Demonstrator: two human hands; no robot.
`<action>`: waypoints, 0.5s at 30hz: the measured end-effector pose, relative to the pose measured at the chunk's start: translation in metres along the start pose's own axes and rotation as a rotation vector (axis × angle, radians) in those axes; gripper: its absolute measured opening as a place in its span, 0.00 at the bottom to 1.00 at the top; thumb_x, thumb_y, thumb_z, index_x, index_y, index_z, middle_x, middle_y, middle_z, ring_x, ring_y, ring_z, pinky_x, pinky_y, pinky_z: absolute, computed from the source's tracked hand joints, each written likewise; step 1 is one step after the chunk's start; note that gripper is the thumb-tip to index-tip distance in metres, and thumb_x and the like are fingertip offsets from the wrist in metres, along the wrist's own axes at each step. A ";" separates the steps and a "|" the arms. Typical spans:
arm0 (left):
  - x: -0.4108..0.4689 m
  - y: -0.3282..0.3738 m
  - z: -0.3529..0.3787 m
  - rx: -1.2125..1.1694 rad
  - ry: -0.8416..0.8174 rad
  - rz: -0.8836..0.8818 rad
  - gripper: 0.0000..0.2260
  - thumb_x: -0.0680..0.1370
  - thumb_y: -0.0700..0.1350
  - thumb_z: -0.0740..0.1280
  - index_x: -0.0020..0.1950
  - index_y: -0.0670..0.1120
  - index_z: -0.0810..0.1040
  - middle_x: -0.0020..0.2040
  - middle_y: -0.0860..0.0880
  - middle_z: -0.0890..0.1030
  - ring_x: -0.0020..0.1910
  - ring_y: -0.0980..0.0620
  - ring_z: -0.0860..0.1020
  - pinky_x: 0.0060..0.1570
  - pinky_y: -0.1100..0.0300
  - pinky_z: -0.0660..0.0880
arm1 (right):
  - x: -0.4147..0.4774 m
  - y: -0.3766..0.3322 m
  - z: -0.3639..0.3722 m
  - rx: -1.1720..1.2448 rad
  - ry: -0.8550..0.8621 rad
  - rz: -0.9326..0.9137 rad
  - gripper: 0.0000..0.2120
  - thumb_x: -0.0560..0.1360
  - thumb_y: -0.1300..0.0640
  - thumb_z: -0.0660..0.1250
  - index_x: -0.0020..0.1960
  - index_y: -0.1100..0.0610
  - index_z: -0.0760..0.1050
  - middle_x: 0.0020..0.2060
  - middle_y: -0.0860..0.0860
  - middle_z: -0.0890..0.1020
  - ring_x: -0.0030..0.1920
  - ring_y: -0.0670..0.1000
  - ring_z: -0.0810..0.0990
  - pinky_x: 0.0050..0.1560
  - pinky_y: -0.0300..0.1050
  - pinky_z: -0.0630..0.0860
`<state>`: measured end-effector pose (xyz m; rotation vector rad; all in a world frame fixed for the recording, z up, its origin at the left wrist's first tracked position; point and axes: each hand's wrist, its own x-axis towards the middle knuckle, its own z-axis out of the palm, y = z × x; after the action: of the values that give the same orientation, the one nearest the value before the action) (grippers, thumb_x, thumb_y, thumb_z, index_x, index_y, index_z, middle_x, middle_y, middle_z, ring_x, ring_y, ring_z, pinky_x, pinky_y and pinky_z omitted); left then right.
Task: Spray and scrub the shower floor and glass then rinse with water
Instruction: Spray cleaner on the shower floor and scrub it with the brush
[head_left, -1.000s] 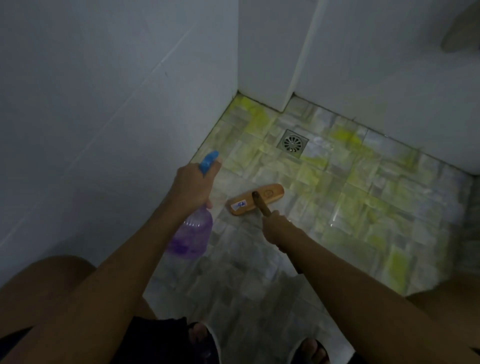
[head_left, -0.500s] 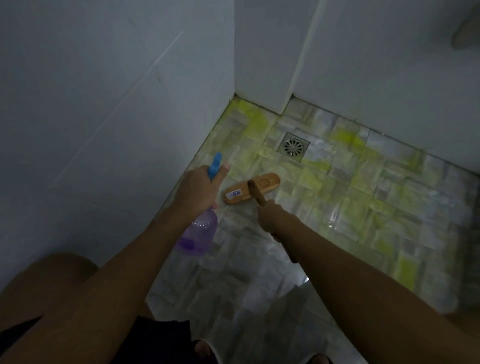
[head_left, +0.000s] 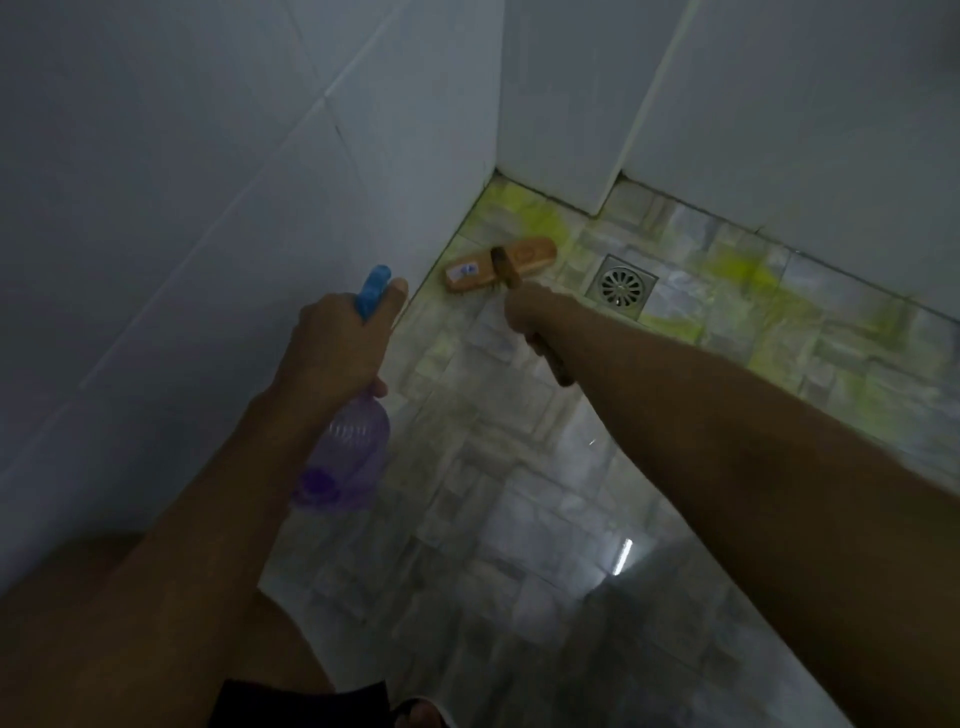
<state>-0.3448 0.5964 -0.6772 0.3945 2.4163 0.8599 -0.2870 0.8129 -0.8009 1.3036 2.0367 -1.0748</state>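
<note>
My right hand grips the wooden handle of a scrub brush. Its orange-brown head lies on the shower floor close to the left wall, near the far corner. My left hand holds a purple spray bottle with a blue nozzle, raised above the floor beside the left wall. Yellow-green cleaner streaks the tiles at the far corner and along the back wall.
A square metal drain sits just right of the brush head. White tiled walls close in on the left and back. My knees and a sandalled foot show at the bottom. The near floor is wet and shiny.
The brush head has slid from the middle of the floor toward the far left corner, past the drain. My left hand with the bottle stayed by the left wall.
</note>
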 end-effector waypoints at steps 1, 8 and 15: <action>0.002 -0.001 -0.003 0.008 0.008 0.002 0.32 0.80 0.66 0.61 0.45 0.35 0.80 0.40 0.36 0.83 0.25 0.49 0.82 0.40 0.41 0.83 | 0.008 -0.009 -0.002 -0.021 0.016 -0.008 0.18 0.83 0.62 0.56 0.72 0.64 0.66 0.51 0.61 0.79 0.33 0.55 0.70 0.28 0.46 0.67; 0.005 -0.004 -0.026 -0.014 -0.053 -0.007 0.34 0.79 0.67 0.61 0.48 0.33 0.79 0.42 0.35 0.83 0.26 0.45 0.83 0.39 0.39 0.81 | -0.053 0.060 0.067 -0.180 -0.005 -0.112 0.20 0.85 0.55 0.53 0.74 0.60 0.63 0.65 0.61 0.74 0.56 0.58 0.78 0.53 0.50 0.74; 0.007 -0.001 -0.035 -0.035 -0.041 -0.004 0.34 0.80 0.67 0.60 0.49 0.32 0.78 0.42 0.35 0.83 0.27 0.44 0.83 0.36 0.43 0.81 | -0.076 0.071 0.084 -0.141 -0.024 -0.026 0.20 0.85 0.50 0.53 0.70 0.62 0.65 0.64 0.59 0.75 0.52 0.53 0.77 0.52 0.45 0.75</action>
<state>-0.3709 0.5816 -0.6581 0.3905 2.3605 0.8825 -0.1913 0.7212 -0.8176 1.1907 2.0767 -0.9356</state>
